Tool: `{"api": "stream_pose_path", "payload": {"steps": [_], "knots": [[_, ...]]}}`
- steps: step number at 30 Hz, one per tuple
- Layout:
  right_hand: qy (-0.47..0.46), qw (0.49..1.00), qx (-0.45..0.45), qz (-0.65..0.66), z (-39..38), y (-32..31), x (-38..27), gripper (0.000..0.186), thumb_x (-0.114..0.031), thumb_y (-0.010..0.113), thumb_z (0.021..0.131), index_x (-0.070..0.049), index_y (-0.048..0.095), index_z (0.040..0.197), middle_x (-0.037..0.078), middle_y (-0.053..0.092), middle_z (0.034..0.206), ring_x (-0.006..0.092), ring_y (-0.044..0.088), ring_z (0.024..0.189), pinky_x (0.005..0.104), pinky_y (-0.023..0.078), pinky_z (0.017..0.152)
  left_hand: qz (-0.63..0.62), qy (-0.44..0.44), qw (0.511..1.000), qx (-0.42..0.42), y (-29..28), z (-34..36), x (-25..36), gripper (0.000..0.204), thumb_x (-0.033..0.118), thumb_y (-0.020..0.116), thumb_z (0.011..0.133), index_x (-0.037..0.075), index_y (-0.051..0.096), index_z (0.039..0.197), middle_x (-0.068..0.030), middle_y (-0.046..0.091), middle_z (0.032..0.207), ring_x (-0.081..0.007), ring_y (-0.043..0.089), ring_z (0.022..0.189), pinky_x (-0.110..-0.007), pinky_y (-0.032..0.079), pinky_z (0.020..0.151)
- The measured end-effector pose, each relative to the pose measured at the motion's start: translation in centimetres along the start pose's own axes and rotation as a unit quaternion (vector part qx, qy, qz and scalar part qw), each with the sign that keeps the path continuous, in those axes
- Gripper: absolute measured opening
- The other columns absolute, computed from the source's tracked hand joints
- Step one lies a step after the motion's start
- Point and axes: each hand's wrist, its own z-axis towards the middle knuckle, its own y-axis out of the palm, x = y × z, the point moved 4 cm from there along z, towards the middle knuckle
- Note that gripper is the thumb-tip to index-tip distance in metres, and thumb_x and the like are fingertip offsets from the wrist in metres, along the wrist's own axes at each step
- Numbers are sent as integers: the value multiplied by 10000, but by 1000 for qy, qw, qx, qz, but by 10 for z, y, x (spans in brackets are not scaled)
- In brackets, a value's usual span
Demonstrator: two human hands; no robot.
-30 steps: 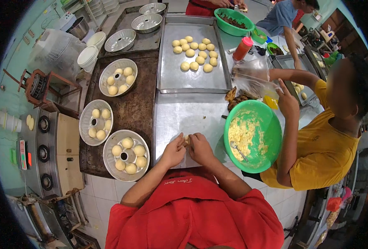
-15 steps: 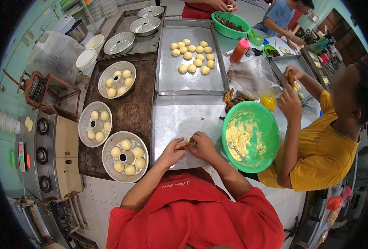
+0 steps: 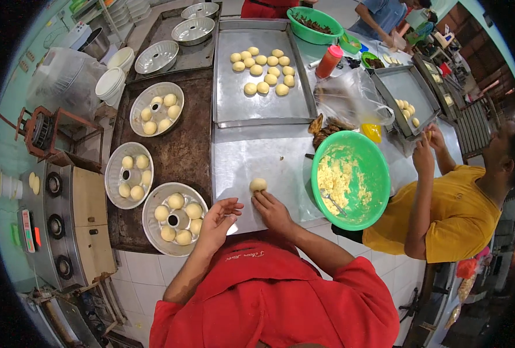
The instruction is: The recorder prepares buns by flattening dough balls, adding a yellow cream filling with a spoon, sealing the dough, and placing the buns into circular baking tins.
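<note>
A round ball of pale dough (image 3: 258, 184) sits on the metal table (image 3: 243, 156) in front of me. My right hand (image 3: 273, 212) lies low behind it, fingers stretched out, their tips touching its near side. To the left, my left hand (image 3: 215, 223) is raised over the table's near edge, its fingers apart and holding nothing. Close by on the left stands a fluted ring pan (image 3: 153, 232) with several dough balls around its centre tube. A green bowl (image 3: 379, 200) right of my right hand contains crumbly yellow filling and a spoon.
Two more filled ring pans (image 3: 111, 184) stand on a dark baking tray (image 3: 196, 139). Ahead, a large metal tray (image 3: 228, 110) bears several dough balls. A red-capped bottle (image 3: 329, 62) and plastic bag (image 3: 350, 95) lie beyond the bowl. A co-worker in yellow (image 3: 449, 214) is at the right.
My hands, earlier together over a small piece of dough, have parted. The left has drawn back leftward; the right now touches the dough ball on the table. The co-worker's hands have moved.
</note>
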Motion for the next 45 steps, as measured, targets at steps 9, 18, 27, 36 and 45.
{"api": "stream_pose_path", "payload": {"steps": [9, 18, 27, 36, 45], "knots": [[88, 996, -17, 5, 69, -20, 16, 195, -171, 672, 758, -92, 659, 935, 71, 637, 871, 290, 580, 899, 408, 477, 771, -19, -13, 1000, -7, -5, -9, 11, 365, -15, 509, 904, -31, 491, 1268, -124, 608, 1174, -180, 580, 1054, -327, 459, 974], [-22, 998, 51, 31, 4, -15, 2, 206, -140, 722, 742, -57, 646, 914, 108, 586, 855, 284, 557, 818, 416, 484, 691, -50, 12, 996, 75, -44, -46, 18, 330, 9, 513, 936, -20, 503, 1265, -120, 612, 1173, -175, 578, 1066, -315, 449, 971], [33, 993, 86, 72, 68, 26, 37, 178, -143, 737, 720, -70, 614, 826, 104, 564, 837, 317, 533, 808, 426, 456, 718, -34, -2, 993, 112, -50, -53, 20, 321, -2, 500, 939, -17, 506, 1260, -121, 616, 1163, -170, 586, 1056, -310, 457, 960], [12, 990, 66, 124, -4, -4, 42, 192, -141, 744, 704, -65, 613, 822, 109, 553, 832, 315, 522, 815, 434, 445, 718, -71, 11, 984, 162, -51, -63, 25, 306, -7, 479, 943, -15, 521, 1245, -119, 627, 1146, -163, 595, 1033, -304, 466, 942], [14, 992, 55, 114, 49, 23, 11, 176, -98, 727, 690, -68, 613, 821, 95, 583, 875, 320, 553, 867, 416, 450, 764, -58, 7, 987, 148, -37, -58, 24, 299, 41, 517, 950, -4, 528, 1246, -108, 636, 1134, -157, 598, 1016, -298, 469, 919]]}}
